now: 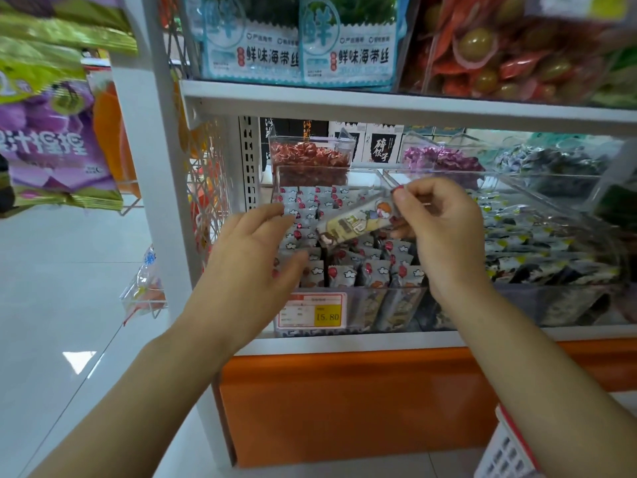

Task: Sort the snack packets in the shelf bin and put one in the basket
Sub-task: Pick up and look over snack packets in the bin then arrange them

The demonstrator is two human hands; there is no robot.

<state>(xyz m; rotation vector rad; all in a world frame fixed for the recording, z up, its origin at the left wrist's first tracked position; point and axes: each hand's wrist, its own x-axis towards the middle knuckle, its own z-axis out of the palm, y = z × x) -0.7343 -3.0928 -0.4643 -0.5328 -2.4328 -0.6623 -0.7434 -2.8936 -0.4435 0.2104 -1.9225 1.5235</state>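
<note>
Your right hand [444, 222] pinches a pale yellow snack packet [358, 224] by its right end, thumb and curled fingers closed on the wrapper. The packet hangs aslant, lower end to the left, just above the clear shelf bin [389, 305]. Your left hand [255, 250] is open and holds nothing. Its fingers are loosely spread, reaching over the bin's left side toward the rows of grey packets [344, 270] printed with red and white marks that stand upright inside. You cannot tell whether the fingertips touch them. More yellow packets like the held one stand pressed against the bin's front wall, beside a price tag [312, 310] reading 15.80. The white slatted basket [506, 450] with a red rim sits at the lower right edge of the view, well below the shelf and apart from both hands. To the right, a neighbouring clear bin holds dark packets [537, 250]. Behind, a smaller clear box is heaped with red-wrapped sweets [306, 157]. On the shelf above stand blue-and-white seaweed packs [296, 36], and purple bags [51, 132] hang at far left
</note>
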